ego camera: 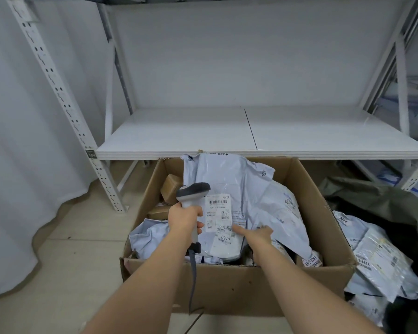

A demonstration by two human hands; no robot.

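Scanner [193,191] sits gripped in the left hand [184,216], aimed at the label [219,213] of a grey mailer [239,189] the right hand [258,233] pinches above the cardboard box [227,285].

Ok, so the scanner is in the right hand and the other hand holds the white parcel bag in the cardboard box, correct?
Not quite. The head view shows the scanner in the left hand; the right hand is the one holding the white parcel bag, which does lie in the cardboard box.

left hand [182,219] gripping scanner [194,190], right hand [260,234] holding labelled parcel [219,214], cardboard box [227,285]
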